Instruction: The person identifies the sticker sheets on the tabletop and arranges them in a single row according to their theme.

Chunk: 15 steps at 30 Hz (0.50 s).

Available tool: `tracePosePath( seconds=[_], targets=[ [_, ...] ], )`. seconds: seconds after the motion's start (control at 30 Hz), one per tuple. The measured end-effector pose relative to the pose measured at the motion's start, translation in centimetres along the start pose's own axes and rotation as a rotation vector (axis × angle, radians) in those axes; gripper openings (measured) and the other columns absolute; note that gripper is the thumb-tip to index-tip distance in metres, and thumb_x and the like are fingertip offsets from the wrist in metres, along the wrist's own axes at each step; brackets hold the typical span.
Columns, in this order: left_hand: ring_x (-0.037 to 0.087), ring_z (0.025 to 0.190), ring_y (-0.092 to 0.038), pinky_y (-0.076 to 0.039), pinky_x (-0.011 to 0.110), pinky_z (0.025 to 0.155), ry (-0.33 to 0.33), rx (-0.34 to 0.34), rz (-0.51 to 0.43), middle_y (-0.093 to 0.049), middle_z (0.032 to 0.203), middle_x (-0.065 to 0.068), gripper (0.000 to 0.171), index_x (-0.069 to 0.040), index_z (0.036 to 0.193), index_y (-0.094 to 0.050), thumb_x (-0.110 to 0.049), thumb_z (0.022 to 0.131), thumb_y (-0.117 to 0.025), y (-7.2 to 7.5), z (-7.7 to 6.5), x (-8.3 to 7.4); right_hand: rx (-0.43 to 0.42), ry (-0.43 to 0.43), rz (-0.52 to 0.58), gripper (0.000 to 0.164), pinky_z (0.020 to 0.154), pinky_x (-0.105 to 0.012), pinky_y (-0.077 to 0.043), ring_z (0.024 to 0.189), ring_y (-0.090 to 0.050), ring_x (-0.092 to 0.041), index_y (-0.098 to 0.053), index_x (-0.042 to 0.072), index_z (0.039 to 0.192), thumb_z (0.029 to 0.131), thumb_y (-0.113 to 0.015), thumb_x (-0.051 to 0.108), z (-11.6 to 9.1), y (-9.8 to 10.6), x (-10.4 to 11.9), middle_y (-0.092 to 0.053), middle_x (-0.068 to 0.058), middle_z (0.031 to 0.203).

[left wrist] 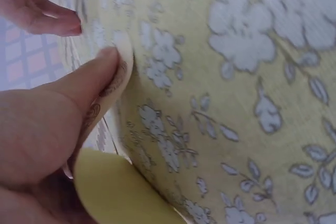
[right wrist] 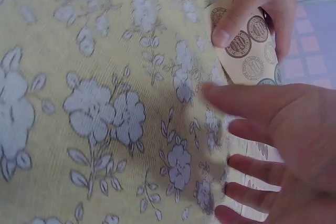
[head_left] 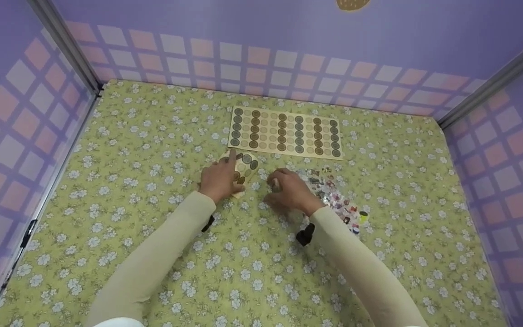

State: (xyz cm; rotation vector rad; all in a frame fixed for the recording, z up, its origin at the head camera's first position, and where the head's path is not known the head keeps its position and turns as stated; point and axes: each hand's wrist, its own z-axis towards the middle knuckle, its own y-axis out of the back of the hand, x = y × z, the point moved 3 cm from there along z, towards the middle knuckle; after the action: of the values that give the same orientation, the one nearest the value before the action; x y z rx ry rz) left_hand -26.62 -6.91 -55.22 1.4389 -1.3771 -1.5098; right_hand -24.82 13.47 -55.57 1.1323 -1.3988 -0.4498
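My left hand (head_left: 218, 179) grips a sheet of round stickers (head_left: 246, 169), thumb on its near edge and forefinger stretched along its far side. Printed dark brown, pale and greenish circles cover the sheet, which bends upward under the thumb. In the left wrist view a plain yellow underside (left wrist: 118, 190) curls below the palm. To the right of the sheet is my right hand (head_left: 291, 188), a little apart from it and holding nothing. Its fingers are spread and relaxed in the right wrist view, with the thumb pointing toward the held sheet (right wrist: 252, 69).
A larger sheet of round stickers (head_left: 285, 132), in columns of dark and pale circles, lies flat beyond my hands. Beside and partly behind the right wrist is a scatter of small colourful pieces (head_left: 341, 204). Flowered cloth (head_left: 175, 272) covers the table; purple checked panels (head_left: 252, 59) enclose it.
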Motion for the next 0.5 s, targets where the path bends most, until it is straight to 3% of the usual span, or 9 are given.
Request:
tracePosePath(
  seconds=[0.1,0.2,0.33,0.5],
  targets=[
    [0.030,0.069,-0.064,-0.052,0.045,0.058,-0.013,-0.023,-0.051,-0.069,0.108,0.014,0.091,-0.009,0.153,-0.024,-0.040,0.084,-0.073,0.4,-0.1,-0.4,-0.033,-0.031,0.097,0.043,0.089,-0.041,-0.049,0.100,-0.057,-0.025,-0.061,0.008,0.122,0.087,-0.073,0.029,0.2,-0.1,0.2,-0.059,-0.010,0.122],
    [0.029,0.067,-0.064,-0.052,0.045,0.057,-0.026,-0.050,-0.101,-0.070,0.093,0.012,0.077,-0.008,0.147,-0.036,-0.036,0.086,-0.073,0.8,-0.3,-1.0,-0.030,-0.075,0.202,0.047,0.092,-0.042,-0.049,0.105,-0.057,-0.026,-0.057,0.007,0.129,0.091,-0.068,0.032,0.3,-0.2,0.4,-0.059,-0.011,0.121],
    [0.027,0.065,-0.064,-0.052,0.044,0.057,-0.047,-0.081,-0.141,-0.070,0.087,0.009,0.068,-0.010,0.143,-0.043,-0.035,0.087,-0.072,1.2,-0.7,-2.4,-0.001,-0.112,0.367,0.050,0.102,-0.045,-0.045,0.120,-0.055,-0.025,-0.052,0.012,0.134,0.094,-0.060,0.043,0.3,-0.3,0.5,-0.057,-0.008,0.129],
    [0.022,0.057,-0.058,-0.046,0.039,0.050,-0.085,-0.148,-0.169,-0.067,0.082,0.007,0.068,-0.010,0.146,-0.041,-0.033,0.088,-0.070,1.2,-1.3,-4.0,0.026,-0.114,0.678,0.055,0.108,-0.046,-0.042,0.128,-0.052,-0.024,-0.046,0.017,0.139,0.095,-0.056,0.048,0.4,-0.3,0.7,-0.057,-0.006,0.134]
  ],
)
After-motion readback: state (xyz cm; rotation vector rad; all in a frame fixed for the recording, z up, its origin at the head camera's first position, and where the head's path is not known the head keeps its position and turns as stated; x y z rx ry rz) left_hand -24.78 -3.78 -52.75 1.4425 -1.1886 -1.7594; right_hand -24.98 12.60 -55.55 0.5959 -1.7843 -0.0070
